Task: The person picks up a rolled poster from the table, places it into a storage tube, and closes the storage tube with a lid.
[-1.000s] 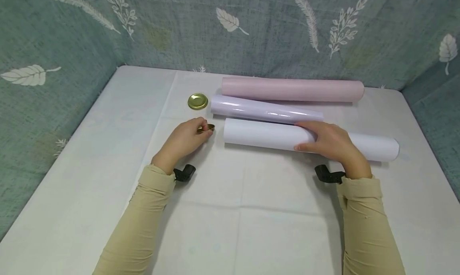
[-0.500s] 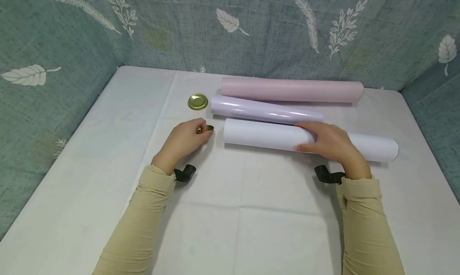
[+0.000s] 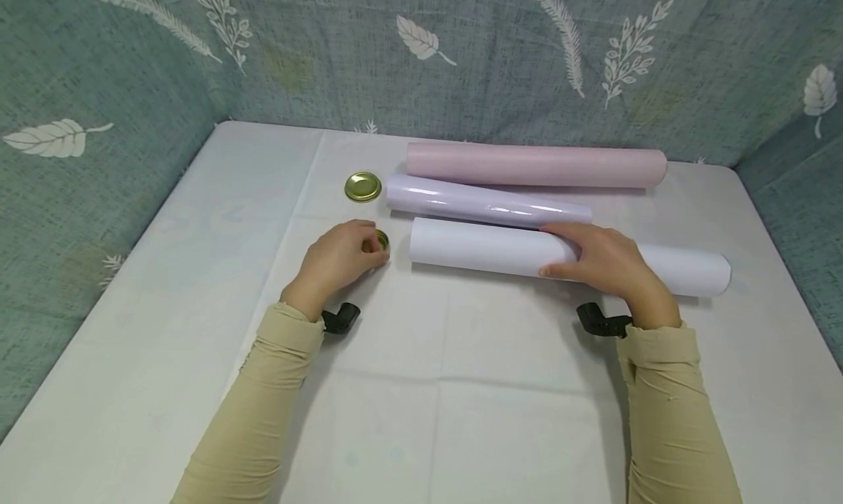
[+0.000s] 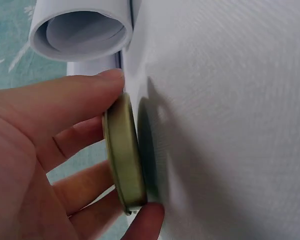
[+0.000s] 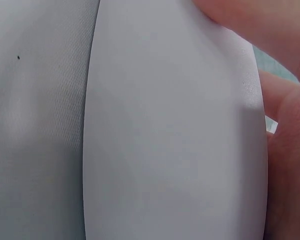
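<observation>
My left hand (image 3: 337, 259) pinches a small gold metal lid (image 3: 380, 241) between thumb and fingers, just left of the open end of a white paper roll (image 3: 487, 249). In the left wrist view the gold lid (image 4: 124, 156) stands on edge just off the white tablecloth (image 4: 230, 125), with the white roll's open end (image 4: 80, 31) beyond it. My right hand (image 3: 602, 261) lies over the middle of the white roll, fingers curled round it. The right wrist view is filled by the white roll (image 5: 170, 140) and my fingers (image 5: 285, 150).
A second gold lid (image 3: 362, 186) lies flat on the table behind my left hand. A glossy lilac roll (image 3: 487, 202) and a pink roll (image 3: 536, 164) lie behind the white one. Leaf-print cloth walls (image 3: 99, 123) close in the table (image 3: 461, 416) on three sides.
My left hand has turned the gold lid, drawn it slightly back toward the palm and lowered it toward the cloth. The right hand and the rolls have not moved.
</observation>
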### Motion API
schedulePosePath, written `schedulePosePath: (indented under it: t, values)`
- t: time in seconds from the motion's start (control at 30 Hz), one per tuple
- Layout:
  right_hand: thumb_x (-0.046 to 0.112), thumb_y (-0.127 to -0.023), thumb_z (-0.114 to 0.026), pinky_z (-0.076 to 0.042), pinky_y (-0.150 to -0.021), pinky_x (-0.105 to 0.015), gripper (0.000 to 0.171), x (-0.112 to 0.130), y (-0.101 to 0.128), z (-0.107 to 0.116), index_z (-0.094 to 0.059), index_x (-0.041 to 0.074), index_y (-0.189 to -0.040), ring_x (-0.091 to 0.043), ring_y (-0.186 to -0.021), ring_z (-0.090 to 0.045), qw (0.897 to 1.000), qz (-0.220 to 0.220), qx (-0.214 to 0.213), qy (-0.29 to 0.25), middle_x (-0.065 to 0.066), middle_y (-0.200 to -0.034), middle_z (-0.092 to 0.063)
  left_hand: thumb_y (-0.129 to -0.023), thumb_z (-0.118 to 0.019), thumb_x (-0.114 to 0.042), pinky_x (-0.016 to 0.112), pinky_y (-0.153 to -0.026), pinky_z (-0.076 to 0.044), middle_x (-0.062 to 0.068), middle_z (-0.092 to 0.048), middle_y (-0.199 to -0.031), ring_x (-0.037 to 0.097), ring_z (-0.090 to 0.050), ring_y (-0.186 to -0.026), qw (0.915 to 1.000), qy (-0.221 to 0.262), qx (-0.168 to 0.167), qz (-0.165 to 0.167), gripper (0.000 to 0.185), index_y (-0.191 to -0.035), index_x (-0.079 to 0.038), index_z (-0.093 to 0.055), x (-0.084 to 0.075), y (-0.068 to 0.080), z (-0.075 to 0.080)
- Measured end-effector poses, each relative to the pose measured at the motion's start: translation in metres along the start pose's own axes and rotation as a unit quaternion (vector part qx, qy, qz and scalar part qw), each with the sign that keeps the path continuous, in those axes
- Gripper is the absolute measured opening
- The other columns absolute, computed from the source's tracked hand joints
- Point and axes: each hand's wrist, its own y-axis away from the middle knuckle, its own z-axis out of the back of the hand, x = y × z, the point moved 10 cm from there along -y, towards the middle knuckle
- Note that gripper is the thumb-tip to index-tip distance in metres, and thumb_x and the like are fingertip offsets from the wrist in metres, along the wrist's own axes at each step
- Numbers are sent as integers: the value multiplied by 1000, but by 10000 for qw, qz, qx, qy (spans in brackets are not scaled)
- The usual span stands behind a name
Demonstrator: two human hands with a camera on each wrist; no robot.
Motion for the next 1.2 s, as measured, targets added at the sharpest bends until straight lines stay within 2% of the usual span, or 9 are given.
schedulePosePath:
  t: [0.27,0.47,0.63,0.73,0.87,0.97,1.1,1.13,1.2]
  values:
    - [66,-61,-66,-40,-76,-46,79,1,-1,-3,-43,34,-130,-27,-105,-49,9995,157,16,276,2,-128,-48,-81,-63,-32,43,-77,-41,-3,-49,-123,23,-41,-110,9999,-60,-65,71,12,-82,-20,-60,-1,0,-1]
    - [64,-60,-69,-39,-78,-45,83,3,-2,-5,-42,32,-131,-25,-106,-49,9987,255,55,428,2,-128,-48,-82,-62,-29,40,-79,-40,-1,-55,-109,20,-46,-99,9997,180,-159,40,15,-89,-17,-58,0,-2,0]
    - [64,-60,-68,-38,-80,-48,84,3,-2,-5,-41,31,-132,-26,-108,-47,9987,204,105,460,0,-130,-47,-81,-62,-28,39,-85,-37,2,-55,-106,21,-48,-97,9984,531,-161,99,31,-107,-14,-55,2,-3,3]
    - [63,-60,-69,-39,-78,-47,82,3,-3,-5,-42,32,-132,-26,-107,-48,9988,165,95,458,1,-129,-47,-81,-63,-32,41,-88,-36,4,-52,-114,23,-46,-104,9970,713,-101,277,46,-120,-14,-48,8,-3,4]
    - [60,-61,-70,-39,-78,-46,80,3,-3,-5,-42,33,-131,-25,-106,-48,9990,135,58,423,2,-128,-48,-80,-62,-38,42,-91,-35,4,-47,-125,23,-43,-111,9950,961,-45,264,59,-131,-17,-38,10,-5,2]
    - [59,-61,-71,-39,-78,-46,79,2,-2,-5,-42,33,-131,-26,-106,-48,9992,129,50,384,2,-128,-48,-80,-62,-41,41,-92,-36,2,-45,-127,21,-44,-113,9912,1311,87,181,62,-132,-19,-37,7,-7,-1]
    - [58,-61,-72,-39,-78,-45,79,1,-3,-6,-43,33,-130,-24,-105,-49,9994,151,1,324,4,-127,-49,-81,-62,-41,40,-89,-38,2,-46,-126,21,-44,-113,9816,1887,272,142,62,-133,-19,-38,3,-6,-3]
    - [58,-60,-72,-39,-78,-44,79,1,-3,-5,-44,33,-130,-23,-105,-49,9994,157,-20,301,4,-127,-49,-80,-62,-40,39,-88,-40,2,-47,-125,21,-45,-113,9778,2064,308,164,61,-133,-19,-38,3,-6,-4]
    - [57,-60,-73,-40,-78,-44,79,2,-3,-5,-45,33,-129,-23,-104,-49,9995,156,-29,263,4,-126,-50,-81,-64,-36,38,-84,-43,3,-48,-123,21,-48,-110,9631,2643,462,215,59,-133,-18,-39,2,-4,-7]
